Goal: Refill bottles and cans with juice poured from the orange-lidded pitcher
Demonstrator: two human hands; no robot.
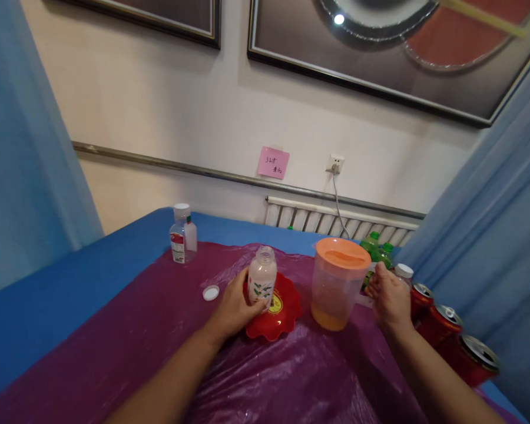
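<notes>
My left hand [238, 303] is wrapped round a small uncapped bottle [262, 280] with a green leaf print. The bottle is upright over a red scalloped plate [276, 321]; whether its base touches the plate is hidden. My right hand [389, 294] is closed at the handle side of a clear pitcher [333, 294] with an orange lid. A little yellowish liquid lies at the pitcher's bottom, and it stands nearly upright. Left of my left hand, a white cap [211, 292] lies on the purple plastic sheet [159, 324].
A clear bottle with a white cap [182, 235] stands at the back left. Several red cans [444, 324] line the right side, near green bottles [371, 244] and another white-capped bottle [404, 272]. Blue curtains [499, 235] hang at both sides; a radiator [309, 218] is behind.
</notes>
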